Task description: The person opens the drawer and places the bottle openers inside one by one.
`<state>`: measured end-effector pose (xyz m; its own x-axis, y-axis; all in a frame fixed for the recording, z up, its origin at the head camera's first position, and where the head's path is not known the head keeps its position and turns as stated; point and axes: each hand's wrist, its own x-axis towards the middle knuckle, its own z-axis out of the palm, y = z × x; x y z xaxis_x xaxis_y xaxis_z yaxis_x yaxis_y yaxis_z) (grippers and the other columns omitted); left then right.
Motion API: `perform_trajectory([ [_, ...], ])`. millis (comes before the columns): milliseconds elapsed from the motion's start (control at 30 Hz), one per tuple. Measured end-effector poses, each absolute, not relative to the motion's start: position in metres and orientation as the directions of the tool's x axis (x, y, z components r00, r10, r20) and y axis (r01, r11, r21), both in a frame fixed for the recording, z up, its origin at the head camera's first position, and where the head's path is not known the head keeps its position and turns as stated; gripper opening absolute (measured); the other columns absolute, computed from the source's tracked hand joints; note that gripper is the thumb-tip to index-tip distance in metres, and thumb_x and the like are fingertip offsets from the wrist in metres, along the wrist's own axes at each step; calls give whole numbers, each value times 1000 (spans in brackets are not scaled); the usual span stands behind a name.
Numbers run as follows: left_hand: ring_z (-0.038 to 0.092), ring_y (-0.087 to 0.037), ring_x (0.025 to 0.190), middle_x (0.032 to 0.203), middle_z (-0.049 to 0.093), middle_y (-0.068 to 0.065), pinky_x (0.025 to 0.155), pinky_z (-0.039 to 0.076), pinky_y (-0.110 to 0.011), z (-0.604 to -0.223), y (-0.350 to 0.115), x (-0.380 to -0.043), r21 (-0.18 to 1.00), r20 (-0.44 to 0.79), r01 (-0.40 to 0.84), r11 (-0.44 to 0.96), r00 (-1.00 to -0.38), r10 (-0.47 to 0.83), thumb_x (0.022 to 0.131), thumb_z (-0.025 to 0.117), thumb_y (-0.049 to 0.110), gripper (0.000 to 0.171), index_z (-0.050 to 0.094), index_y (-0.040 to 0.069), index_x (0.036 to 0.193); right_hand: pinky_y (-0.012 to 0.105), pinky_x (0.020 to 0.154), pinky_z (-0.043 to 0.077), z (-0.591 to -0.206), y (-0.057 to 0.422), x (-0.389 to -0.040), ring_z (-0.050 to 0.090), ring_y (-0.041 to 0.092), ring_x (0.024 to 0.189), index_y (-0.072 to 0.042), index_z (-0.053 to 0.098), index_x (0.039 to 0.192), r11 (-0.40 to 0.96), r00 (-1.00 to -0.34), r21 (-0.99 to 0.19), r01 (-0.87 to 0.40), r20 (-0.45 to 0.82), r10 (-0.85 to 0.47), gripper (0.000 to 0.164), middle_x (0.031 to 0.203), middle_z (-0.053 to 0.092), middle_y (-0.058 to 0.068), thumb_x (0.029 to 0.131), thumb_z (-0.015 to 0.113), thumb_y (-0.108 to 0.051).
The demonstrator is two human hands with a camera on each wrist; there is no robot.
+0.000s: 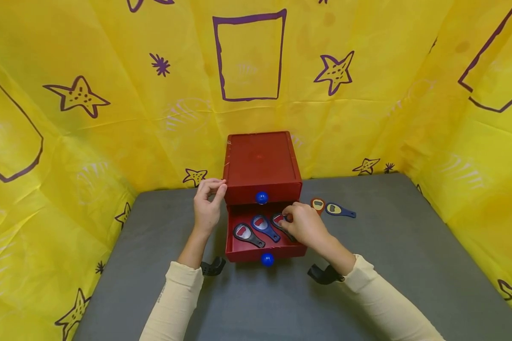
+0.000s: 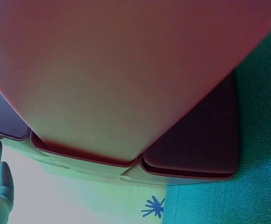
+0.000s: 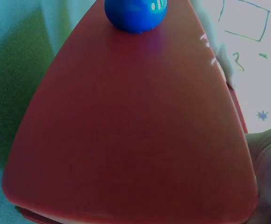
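Note:
A red two-drawer box (image 1: 259, 158) stands on the table, its lower drawer (image 1: 256, 255) pulled out and its upper one closed. In the lower drawer lie a black bottle opener (image 1: 249, 237), a blue bottle opener (image 1: 266, 228) and another black bottle opener (image 1: 287, 233) at the right. My right hand (image 1: 309, 227) reaches over the drawer's right side, pinching that right-hand opener near its head. My left hand (image 1: 206, 208) touches the box's upper left edge with its fingertips. Its fingers (image 2: 5, 182) show beside the box wall in the left wrist view.
On the table (image 1: 388, 255) right of the box lie a red bottle opener (image 1: 318, 203), partly hidden by the right hand, and a blue one (image 1: 341, 210). A yellow patterned cloth (image 1: 251, 113) rises behind and at both sides. Blue knobs (image 1: 267, 259) stick out from the drawers.

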<state>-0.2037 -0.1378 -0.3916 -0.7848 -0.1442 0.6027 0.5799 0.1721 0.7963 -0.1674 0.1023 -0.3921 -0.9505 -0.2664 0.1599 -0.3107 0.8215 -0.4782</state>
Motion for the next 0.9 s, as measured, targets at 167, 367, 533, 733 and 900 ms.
perform_trajectory([
  [167,53,0,94,104,55,-33,80,47,-15,-392,-138,-203,793,607,584,173,-782,-143,89,62,-7,14,64,-17,98,28,66,48,-392,107,-164,54,16,72,-3,74,91,786,-949,-531,-317,176,-263,17,81,65,8,81,77,-17],
  [367,52,0,94,105,55,-32,80,47,-16,-393,-138,-204,800,597,573,178,-790,-139,89,62,-6,15,64,-17,99,23,62,47,-393,115,-158,55,12,69,-6,74,88,716,-956,-636,-288,141,-259,11,77,63,3,83,76,-16],
  [533,52,0,92,104,55,-33,80,46,-13,-392,-138,-203,795,604,581,175,-785,-138,89,62,-7,15,64,-17,99,20,59,46,-393,123,-149,53,10,67,-5,74,88,650,-949,-699,-299,148,-278,11,75,64,1,83,75,-15],
  [733,52,0,92,103,55,-32,80,46,-12,-392,-137,-203,794,606,582,178,-782,-144,89,62,-7,14,64,-17,99,19,58,47,-391,129,-135,54,7,68,-8,74,90,616,-930,-712,-338,154,-333,9,75,65,-1,85,74,-15],
  [900,52,0,92,104,56,-31,80,46,-13,-392,-137,-203,796,602,575,191,-786,-142,89,62,-7,14,64,-17,99,17,58,46,-391,131,-120,52,3,66,-9,74,90,625,-872,-613,-484,276,-405,9,74,63,-5,83,76,-15],
])
